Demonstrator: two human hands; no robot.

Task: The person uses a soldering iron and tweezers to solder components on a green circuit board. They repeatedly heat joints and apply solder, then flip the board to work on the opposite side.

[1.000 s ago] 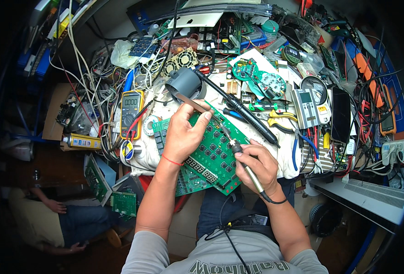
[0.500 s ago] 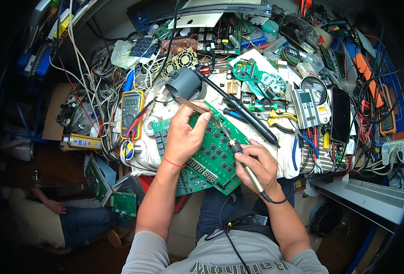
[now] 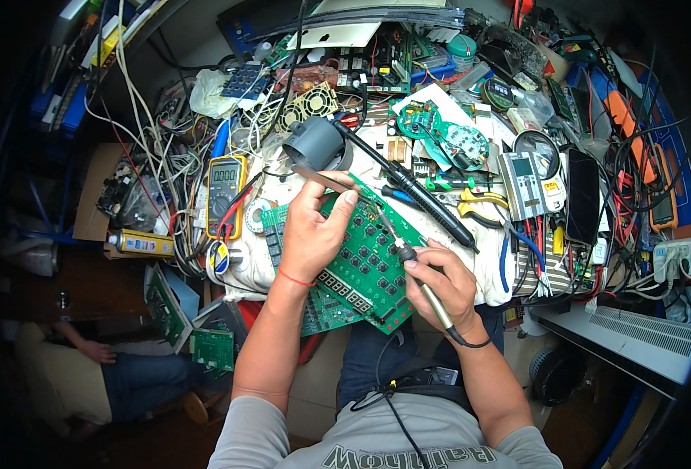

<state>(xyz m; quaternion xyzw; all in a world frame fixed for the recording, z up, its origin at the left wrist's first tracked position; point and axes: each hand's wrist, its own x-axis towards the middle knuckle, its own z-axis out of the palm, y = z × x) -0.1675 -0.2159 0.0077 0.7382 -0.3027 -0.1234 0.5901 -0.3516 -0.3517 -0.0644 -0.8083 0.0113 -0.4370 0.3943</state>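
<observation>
A green circuit board (image 3: 371,268) with rows of black push buttons and a digit display lies tilted over another green board (image 3: 322,316). My left hand (image 3: 320,223) is over the board's upper left part, its fingers closed on a flat, brownish metal tool that looks like tweezers (image 3: 314,175). Its working end points at the board's upper part. My right hand (image 3: 445,283) grips a soldering iron (image 3: 433,303) like a pen, and the iron's tip (image 3: 382,214) is at the board near the tweezers' end. Whether the tip touches a joint is too small to tell.
Beyond the board stand a grey round lamp-like head (image 3: 312,144) and its black arm (image 3: 416,187). A yellow multimeter (image 3: 226,195) lies left; yellow-handled pliers (image 3: 482,203) and a grey device with a screen (image 3: 523,184) lie right. At lower left sits another person (image 3: 87,367).
The tweezers have tilted slightly in my left hand. My right hand and the soldering iron have shifted very slightly. The board looks unmoved.
</observation>
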